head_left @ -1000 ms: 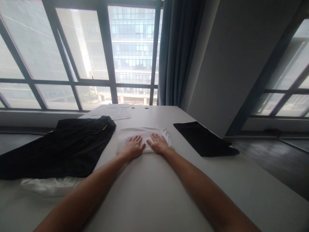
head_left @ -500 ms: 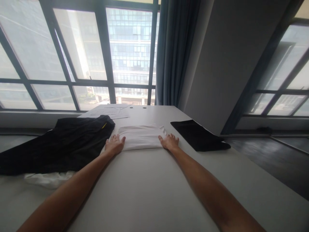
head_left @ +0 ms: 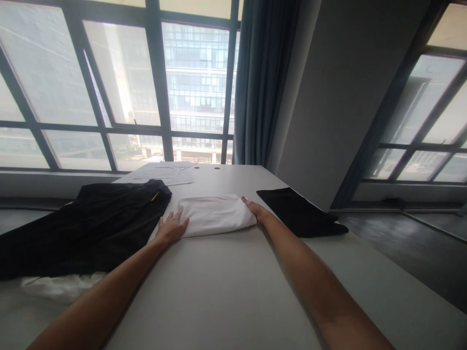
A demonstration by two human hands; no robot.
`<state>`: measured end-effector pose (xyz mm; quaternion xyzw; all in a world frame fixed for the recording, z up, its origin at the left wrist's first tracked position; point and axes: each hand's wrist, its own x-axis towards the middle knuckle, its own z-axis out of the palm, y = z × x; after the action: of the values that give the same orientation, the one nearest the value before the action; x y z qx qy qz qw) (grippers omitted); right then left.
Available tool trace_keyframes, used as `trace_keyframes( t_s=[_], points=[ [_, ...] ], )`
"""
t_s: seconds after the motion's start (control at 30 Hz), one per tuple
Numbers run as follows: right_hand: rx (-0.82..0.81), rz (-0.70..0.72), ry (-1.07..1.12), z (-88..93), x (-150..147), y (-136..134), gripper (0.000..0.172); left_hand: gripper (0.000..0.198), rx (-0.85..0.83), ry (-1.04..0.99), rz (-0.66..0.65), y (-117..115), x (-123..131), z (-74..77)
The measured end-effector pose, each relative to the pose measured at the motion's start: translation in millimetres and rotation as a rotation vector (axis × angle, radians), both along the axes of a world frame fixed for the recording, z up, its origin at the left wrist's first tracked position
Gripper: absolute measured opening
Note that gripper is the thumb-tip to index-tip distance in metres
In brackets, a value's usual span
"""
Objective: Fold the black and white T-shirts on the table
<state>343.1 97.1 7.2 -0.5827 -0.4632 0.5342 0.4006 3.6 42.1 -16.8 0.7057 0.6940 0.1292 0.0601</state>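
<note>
A folded white cloth lies flat on the white table in front of me. My left hand rests flat on the table against the cloth's left edge, fingers spread. My right hand is turned on its side and presses against the cloth's right edge. Neither hand grips anything.
A crumpled black garment lies on the table's left side, over a white cloth. A folded black cloth sits to the right, near the table's edge. Sheets of paper lie at the far end by the windows.
My hands slid apart from the middle of the white cloth to its left and right edges. The right hand has since turned onto its side against the cloth.
</note>
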Motion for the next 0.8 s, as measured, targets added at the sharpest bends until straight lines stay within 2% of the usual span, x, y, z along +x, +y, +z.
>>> trace_keyframes(
  t_s=[0.13, 0.3, 0.37, 0.47, 0.53, 0.7, 0.8],
  points=[
    [-0.212, 0.204, 0.152, 14.9, 1.9, 26.6, 0.048, 0.069, 0.009, -0.006, 0.001, -0.8, -0.4, 0.3],
    [-0.254, 0.215, 0.017, 18.7, -2.5, 56.6, 0.035, 0.067, 0.023, -0.019, -0.002, -0.4, 0.1, 0.3],
    [-0.181, 0.147, -0.139, 18.2, -4.8, 65.8, 0.029, 0.065, 0.024, -0.027, -0.002, 0.9, 0.2, -0.7],
    [0.085, -0.019, -0.395, 22.2, -5.4, 80.5, 0.030, 0.064, 0.026, -0.036, 0.009, 3.1, 0.6, -3.0],
    [0.216, -0.100, -0.472, 30.0, -2.2, 91.7, 0.031, 0.065, 0.019, -0.026, 0.018, 4.0, 0.9, -4.8],
    [0.309, -0.282, -0.518, 62.9, 26.6, 116.8, 0.035, 0.067, 0.016, 0.065, 0.001, 3.9, 1.9, -9.4],
    [0.372, -0.527, -0.595, 80.2, 58.4, 121.8, 0.041, 0.066, 0.028, 0.100, -0.015, 2.6, 2.7, -11.1]
  ],
)
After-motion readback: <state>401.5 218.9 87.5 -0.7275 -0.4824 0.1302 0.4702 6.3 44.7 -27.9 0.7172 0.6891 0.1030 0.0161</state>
